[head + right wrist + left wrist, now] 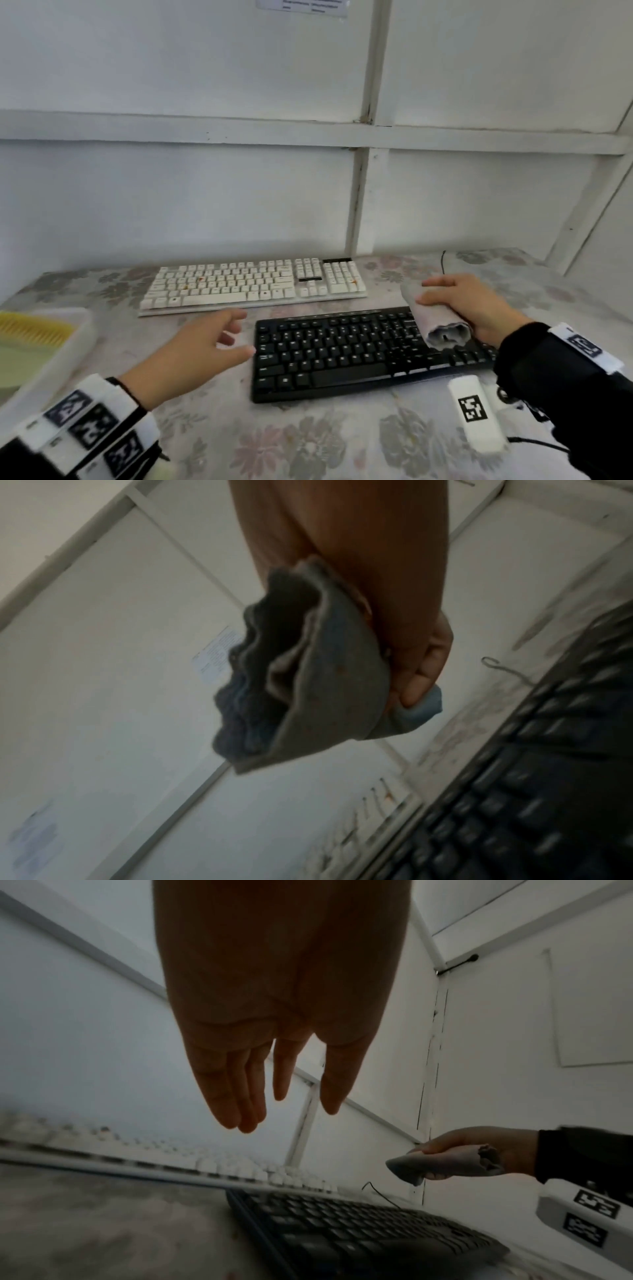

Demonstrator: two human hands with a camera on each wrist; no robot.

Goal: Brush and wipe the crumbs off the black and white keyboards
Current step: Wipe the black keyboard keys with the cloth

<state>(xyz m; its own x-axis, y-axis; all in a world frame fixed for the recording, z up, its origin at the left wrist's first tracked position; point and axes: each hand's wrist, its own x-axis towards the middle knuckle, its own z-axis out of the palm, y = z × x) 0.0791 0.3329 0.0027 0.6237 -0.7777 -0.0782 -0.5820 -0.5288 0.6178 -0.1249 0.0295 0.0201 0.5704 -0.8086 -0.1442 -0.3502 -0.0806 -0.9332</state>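
A white keyboard with orange crumbs on some keys lies at the back of the table. In front of it, to the right, lies a black keyboard. My right hand grips a folded grey cloth above the black keyboard's right end; the right wrist view shows the cloth bunched in my fingers. My left hand hovers with fingers straight and spread just left of the black keyboard, holding nothing. From the left wrist view, the left hand hangs over both keyboards.
A clear tray holding a yellow-bristled brush sits at the table's left edge. A black cable trails at the back right. White partition walls close the back and right. A flowered cloth covers the table.
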